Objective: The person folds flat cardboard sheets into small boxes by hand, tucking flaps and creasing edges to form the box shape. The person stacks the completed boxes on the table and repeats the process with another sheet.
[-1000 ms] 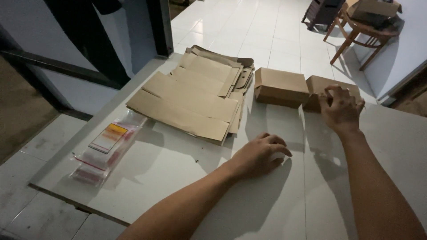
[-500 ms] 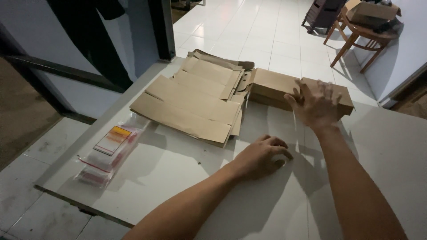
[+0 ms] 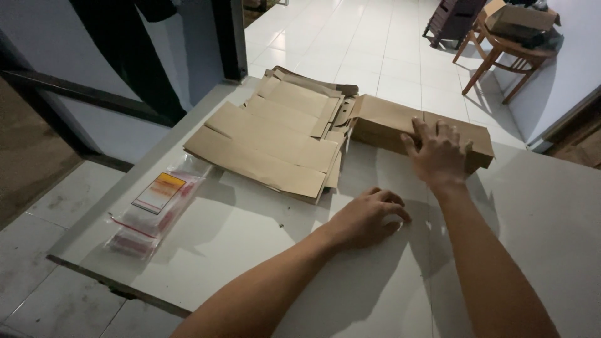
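My right hand [image 3: 440, 152] pressed flat, fingers spread, on the boxes [image 3: 413, 128] at the table's [image 3: 538, 213] far edge, holding them together; my left hand [image 3: 366, 216] rested loosely curled, empty.

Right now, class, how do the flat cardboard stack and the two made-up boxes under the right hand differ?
The flat cardboard stack lies unfolded in fanned sheets; the made-up boxes are folded into closed blocks, side by side. The stack is untouched; the right hand rests on the boxes. Both are plain brown cardboard on the white table.
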